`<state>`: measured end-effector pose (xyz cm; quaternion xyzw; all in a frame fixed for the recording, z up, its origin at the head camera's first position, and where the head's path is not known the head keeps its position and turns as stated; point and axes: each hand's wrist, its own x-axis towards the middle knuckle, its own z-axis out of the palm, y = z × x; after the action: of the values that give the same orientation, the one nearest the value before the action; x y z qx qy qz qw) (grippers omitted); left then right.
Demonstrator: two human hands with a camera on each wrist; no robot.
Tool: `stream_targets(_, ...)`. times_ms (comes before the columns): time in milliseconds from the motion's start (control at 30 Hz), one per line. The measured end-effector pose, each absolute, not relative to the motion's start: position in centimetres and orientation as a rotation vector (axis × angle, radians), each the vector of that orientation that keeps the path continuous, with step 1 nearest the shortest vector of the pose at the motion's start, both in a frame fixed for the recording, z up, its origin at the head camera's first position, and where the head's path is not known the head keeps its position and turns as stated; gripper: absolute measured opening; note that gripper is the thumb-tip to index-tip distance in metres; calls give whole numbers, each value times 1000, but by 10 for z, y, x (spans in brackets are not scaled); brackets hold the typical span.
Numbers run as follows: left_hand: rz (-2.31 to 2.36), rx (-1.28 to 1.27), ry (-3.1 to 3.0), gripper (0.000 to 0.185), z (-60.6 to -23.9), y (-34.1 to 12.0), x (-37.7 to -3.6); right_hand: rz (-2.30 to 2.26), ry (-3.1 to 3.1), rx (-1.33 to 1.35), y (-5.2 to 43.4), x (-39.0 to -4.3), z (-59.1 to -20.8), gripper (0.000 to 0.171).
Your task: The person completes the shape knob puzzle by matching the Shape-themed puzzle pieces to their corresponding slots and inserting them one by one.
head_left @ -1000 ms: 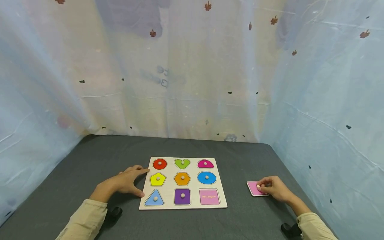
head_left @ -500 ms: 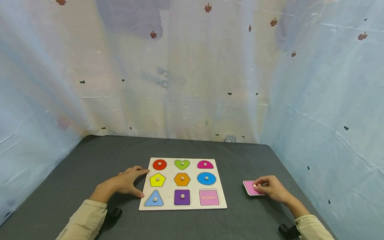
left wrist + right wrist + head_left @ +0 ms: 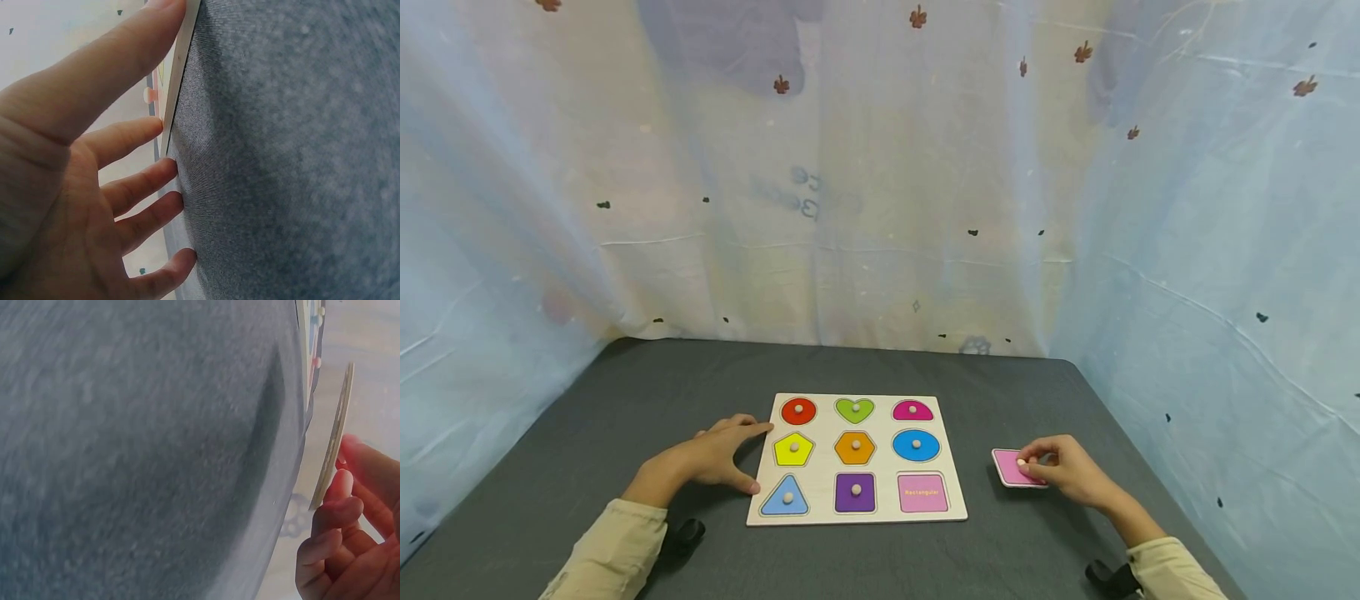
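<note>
- Here the pink rectangle piece (image 3: 1011,467) is off the puzzle board (image 3: 856,457), to its right and apart from it; in the right-wrist view it is seen edge-on (image 3: 334,437), lifted clear of the grey table (image 3: 625,392).
- The right hand (image 3: 1067,471) pinches the piece by its small peg, fingers curled round it.
- The board's bottom-right recess (image 3: 922,492), pink and printed with a word, stands open; judging by shape, the piece belongs there.
- The other eight shapes already sit in their slots, so only this one appears to be left.
- The left hand (image 3: 715,454) rests flat with straight, spread fingers (image 3: 134,134) against the board's left edge, holding nothing.
- Pale patterned sheets (image 3: 880,208) hang behind and beside the table.
</note>
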<state>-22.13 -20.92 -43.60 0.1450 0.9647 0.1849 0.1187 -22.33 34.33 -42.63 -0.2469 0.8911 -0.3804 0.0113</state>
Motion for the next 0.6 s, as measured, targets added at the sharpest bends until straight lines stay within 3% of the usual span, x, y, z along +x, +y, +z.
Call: stream_targets(600,540,432,2822,100,-434,-209,-221,-1213,2779,-861,320,-219,-424,10)
